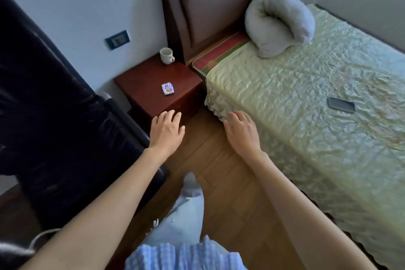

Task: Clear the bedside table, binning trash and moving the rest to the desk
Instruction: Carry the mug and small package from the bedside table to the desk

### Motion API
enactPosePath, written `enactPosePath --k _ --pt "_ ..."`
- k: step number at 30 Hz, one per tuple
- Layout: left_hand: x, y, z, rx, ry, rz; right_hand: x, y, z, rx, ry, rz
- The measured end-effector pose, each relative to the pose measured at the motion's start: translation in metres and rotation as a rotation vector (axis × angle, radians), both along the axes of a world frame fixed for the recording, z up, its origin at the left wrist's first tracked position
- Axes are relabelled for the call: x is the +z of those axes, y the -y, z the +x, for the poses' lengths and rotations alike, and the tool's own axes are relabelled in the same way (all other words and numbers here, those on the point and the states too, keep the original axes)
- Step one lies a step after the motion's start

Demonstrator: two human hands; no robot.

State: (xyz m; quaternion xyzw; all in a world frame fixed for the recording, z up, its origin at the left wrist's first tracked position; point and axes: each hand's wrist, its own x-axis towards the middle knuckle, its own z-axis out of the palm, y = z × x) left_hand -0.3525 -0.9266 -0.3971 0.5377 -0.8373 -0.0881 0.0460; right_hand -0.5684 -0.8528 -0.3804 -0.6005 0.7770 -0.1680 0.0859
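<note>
Both arms are stretched out forward, palms down. The left hand (167,130) hovers just past the front edge of the bedside table (140,85), fingers spread loose and holding nothing. The right hand (242,130) is over the floor right by the corner of the bedspread (306,98), fingers relaxed too, also empty.

On the table there are 2 things: 1 white mug (166,55) standing upright at the back corner near the headboard (206,17), and 1 small snack packet (167,89) lying flat nearer the middle. The packet is white and purple with an orange picture and a blue logo, but the print is too small to read.

Also 1 dark phone (341,105) lying on the bed, 1 rolled grey blanket (280,19) up by the headboard, and 1 wall switch plate (117,39) above the table.
</note>
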Motion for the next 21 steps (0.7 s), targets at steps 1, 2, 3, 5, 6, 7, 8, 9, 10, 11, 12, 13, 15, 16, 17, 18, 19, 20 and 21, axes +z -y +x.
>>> enactPosePath --k 1,2,3,5,6,7,8,9,10,11,12,13,15,16,17,18,19,20,21 --pt "-0.002 0.016 -0.003 0.021 -0.007 -0.001 -0.002 0.02 -0.003 0.023 -0.006 0.006" --pt "-0.004 0.033 -0.006 0.038 -0.01 -0.002 -0.004 0.04 -0.006 0.046 -0.012 0.015" --pt "-0.005 0.05 -0.009 0.056 -0.011 -0.003 -0.006 0.06 -0.009 0.063 -0.014 0.031" --pt "-0.006 0.082 -0.014 0.096 -0.016 -0.002 -0.008 0.101 -0.015 0.085 -0.008 0.053" --pt "-0.007 0.097 -0.015 0.108 -0.017 -0.005 -0.009 0.12 -0.016 0.093 0.0 0.053" --pt "-0.008 0.112 -0.017 0.115 -0.015 -0.01 -0.01 0.138 -0.018 0.102 0.01 0.047" --pt "-0.009 0.125 -0.017 0.121 -0.012 -0.018 -0.011 0.154 -0.019 0.114 0.017 0.044" --pt "-0.01 0.138 -0.018 0.132 -0.011 -0.019 -0.012 0.17 -0.019 0.125 0.023 0.044" --pt "-0.01 0.149 -0.019 0.147 -0.011 -0.012 -0.014 0.185 -0.02 0.132 0.029 0.047" --pt "-0.011 0.158 -0.019 0.163 -0.008 -0.002 -0.017 0.199 -0.021 0.143 0.036 0.054" --pt "-0.013 0.167 -0.02 0.179 -0.006 0.007 -0.02 0.212 -0.021 0.158 0.042 0.064" --pt "-0.015 0.176 -0.02 0.194 -0.002 0.012 -0.024 0.226 -0.022 0.179 0.049 0.074" --pt "-0.022 0.195 -0.023 0.232 0.003 0.02 -0.03 0.255 -0.023 0.224 0.046 0.088" --pt "-0.026 0.204 -0.025 0.258 0.001 0.034 -0.033 0.27 -0.024 0.243 0.043 0.094" --pt "-0.031 0.213 -0.027 0.283 -0.003 0.052 -0.036 0.285 -0.025 0.265 0.04 0.098" --pt "-0.036 0.221 -0.029 0.307 -0.009 0.07 -0.039 0.301 -0.027 0.291 0.038 0.097" --pt "-0.04 0.231 -0.032 0.329 -0.013 0.086 -0.042 0.316 -0.028 0.32 0.037 0.094" --pt "-0.044 0.24 -0.034 0.351 -0.016 0.102 -0.046 0.334 -0.03 0.349 0.038 0.092" --pt "-0.049 0.251 -0.037 0.373 -0.017 0.119 -0.05 0.352 -0.033 0.377 0.043 0.097"
